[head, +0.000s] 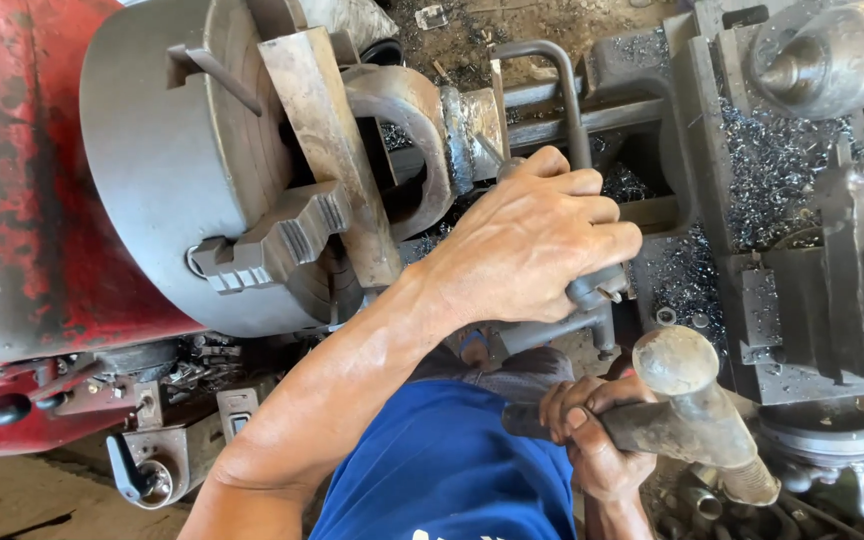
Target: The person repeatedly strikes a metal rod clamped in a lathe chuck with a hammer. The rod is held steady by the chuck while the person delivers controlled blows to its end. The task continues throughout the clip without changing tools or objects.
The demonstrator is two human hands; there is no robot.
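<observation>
My left hand (532, 240) is closed around a grey metal workpiece (592, 290) with a bent bar handle (567, 100), right beside the lathe chuck (172, 160). A rusty flat plate (332, 150) and a curved welded ring (422, 120) sit clamped in the chuck jaws (272, 240). My right hand (592, 430) grips a worn ball-peen hammer (692, 410) low at the bottom right, its rounded head pointing up. My blue shirt (452, 470) fills the bottom middle.
The red lathe headstock (12, 200) stands at left with levers (132, 475) below. The grey carriage and tool post (802, 260), covered in metal shavings (762, 170), lies at right. The tailstock centre (822, 60) is at top right.
</observation>
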